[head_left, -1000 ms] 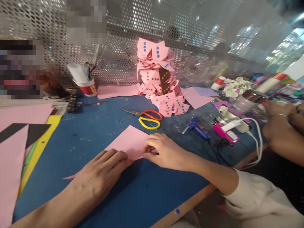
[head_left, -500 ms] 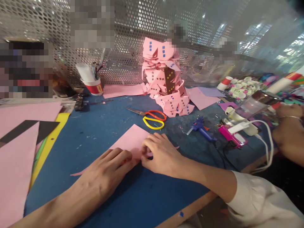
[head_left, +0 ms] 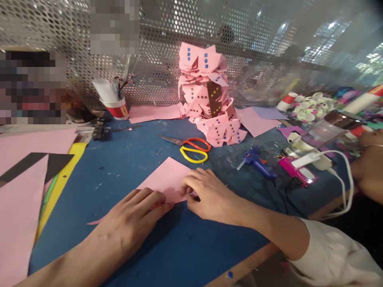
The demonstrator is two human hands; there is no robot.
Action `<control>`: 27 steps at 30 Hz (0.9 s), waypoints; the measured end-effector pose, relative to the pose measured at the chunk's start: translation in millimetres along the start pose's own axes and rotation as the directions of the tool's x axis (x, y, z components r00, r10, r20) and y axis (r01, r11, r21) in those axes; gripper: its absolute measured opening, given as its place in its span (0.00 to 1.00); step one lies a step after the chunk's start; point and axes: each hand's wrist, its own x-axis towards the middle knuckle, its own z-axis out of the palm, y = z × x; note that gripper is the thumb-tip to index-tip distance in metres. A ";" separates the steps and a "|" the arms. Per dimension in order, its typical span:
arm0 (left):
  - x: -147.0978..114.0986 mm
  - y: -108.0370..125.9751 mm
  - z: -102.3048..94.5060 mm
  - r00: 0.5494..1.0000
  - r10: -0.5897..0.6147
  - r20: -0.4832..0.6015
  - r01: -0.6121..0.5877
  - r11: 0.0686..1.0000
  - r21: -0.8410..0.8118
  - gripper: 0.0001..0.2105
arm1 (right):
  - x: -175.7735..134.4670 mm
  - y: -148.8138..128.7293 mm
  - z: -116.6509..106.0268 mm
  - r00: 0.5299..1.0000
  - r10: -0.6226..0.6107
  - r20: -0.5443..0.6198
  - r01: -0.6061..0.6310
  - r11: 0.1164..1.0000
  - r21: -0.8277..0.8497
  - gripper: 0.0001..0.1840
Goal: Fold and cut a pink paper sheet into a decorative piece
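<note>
One pink sheet (head_left: 166, 175) lies on the blue table (head_left: 176, 251); the left hand (head_left: 136, 211) pinches its near edge. The right hand (head_left: 208, 193) touches its right side, whether gripping I can't tell. Beyond sit one pair of scissors (head_left: 182, 142) and one glue gun (head_left: 259, 164); bare blue stretches toward the wooden edge (head_left: 239, 265).

A free lane is left on the blue tabletop (head_left: 109, 167) between the yellow sheet (head_left: 63, 183) and the pink sheet (head_left: 166, 179). Passage just beyond the pink sheet is obstructed by the scissors (head_left: 183, 143), backed by the tall pink paper structure (head_left: 197, 95). Rightward access is restricted by the blue glue gun (head_left: 255, 162), the magenta device (head_left: 295, 170) and the looped white cable (head_left: 351, 187).
</note>
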 end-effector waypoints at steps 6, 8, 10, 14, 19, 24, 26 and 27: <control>2.9 4.4 -7.1 1.000 0.000 -0.024 0.000 1.000 -0.029 0.12 | -1.8 1.9 -0.2 1.000 -0.002 -0.003 0.002 1.000 0.001 0.09; 2.8 4.8 -9.2 0.999 0.015 -0.031 -0.015 1.000 -0.022 0.12 | -1.9 2.9 0.5 1.000 -0.003 -0.003 0.003 1.000 0.001 0.09; 2.4 5.1 -10.8 1.000 0.014 -0.010 -0.015 0.999 -0.032 0.12 | -1.8 3.5 0.9 1.000 -0.004 0.000 0.004 1.000 -0.001 0.09; 3.2 8.0 -11.0 0.999 -0.040 -0.001 0.040 0.996 -0.075 0.12 | -1.3 3.3 1.3 1.000 -0.006 -0.004 0.006 1.000 -0.019 0.08; 11.0 15.1 -7.5 0.972 -0.232 0.017 0.232 0.961 -0.149 0.08 | -0.6 2.7 2.2 1.000 -0.014 -0.011 0.013 0.999 -0.039 0.08; 18.7 16.5 -4.9 0.951 -0.308 0.024 0.306 0.928 -0.212 0.06 | -0.1 1.2 4.9 1.000 -0.011 -0.023 0.010 0.997 -0.082 0.04; 19.6 15.2 -3.5 0.942 -0.336 0.023 0.333 0.919 -0.212 0.06 | 0.2 -0.2 6.5 0.999 -0.006 -0.036 0.002 0.995 -0.099 0.02; 19.5 14.3 -2.7 0.938 -0.346 0.021 0.343 0.916 -0.207 0.06 | 0.3 -0.9 7.3 0.999 -0.004 -0.043 0.000 0.994 -0.106 0.01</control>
